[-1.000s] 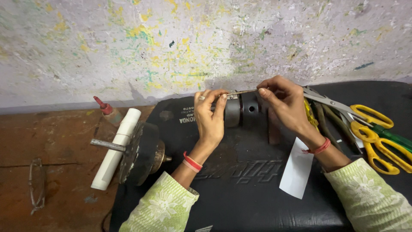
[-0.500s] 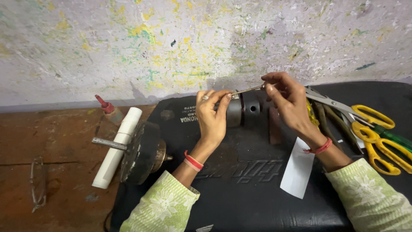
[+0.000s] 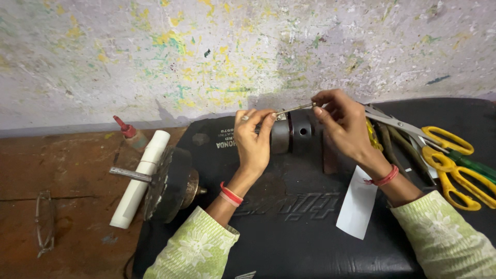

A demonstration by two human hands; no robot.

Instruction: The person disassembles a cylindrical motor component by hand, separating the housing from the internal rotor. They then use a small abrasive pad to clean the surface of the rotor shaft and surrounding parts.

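Observation:
My left hand and my right hand pinch the two ends of a thin metal strip, held level just above a dark cylindrical metal part. That part lies on a black padded mat against the wall. My left fingertips grip the strip's left end, my right thumb and forefinger its right end. A red band circles each wrist, and both sleeves are light green with a flower print.
Yellow-handled scissors and other tools lie at the mat's right. A white paper strip sits below my right wrist. Left of the mat: a dark rotor on a shaft, a white tube, a red-capped bottle, spectacles.
Both hands have lifted the metal strip slightly above the cylindrical part and shifted a little to the right. Nothing else has moved.

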